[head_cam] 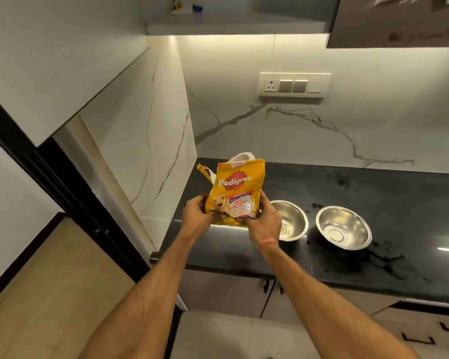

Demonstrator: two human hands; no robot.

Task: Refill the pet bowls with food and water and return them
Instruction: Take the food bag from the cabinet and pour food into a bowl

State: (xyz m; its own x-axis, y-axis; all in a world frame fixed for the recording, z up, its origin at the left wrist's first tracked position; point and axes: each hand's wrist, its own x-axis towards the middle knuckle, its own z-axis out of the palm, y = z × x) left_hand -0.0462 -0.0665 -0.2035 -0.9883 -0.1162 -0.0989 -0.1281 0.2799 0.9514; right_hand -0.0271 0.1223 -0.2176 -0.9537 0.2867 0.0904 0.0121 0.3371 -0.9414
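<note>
Pet bowls wait on the black surface (373,203), which runs along a white marble-veined wall under a lit shelf, with pale cabinet doors below. Both forearms reach forward from the bottom of the view, meeting at a yellow dog food bag (235,187) held upright above the surface's left end, its top torn open. The left hand (196,215) grips the bag's lower left corner, fingers curled round it; the right hand (263,221), a red thread at its wrist, clamps the lower right corner. Just right of it sits the near steel bowl (293,220), partly hidden by that hand, then the far steel bowl (344,228), both upright. A switch plate (294,85) is on the wall above.
</note>
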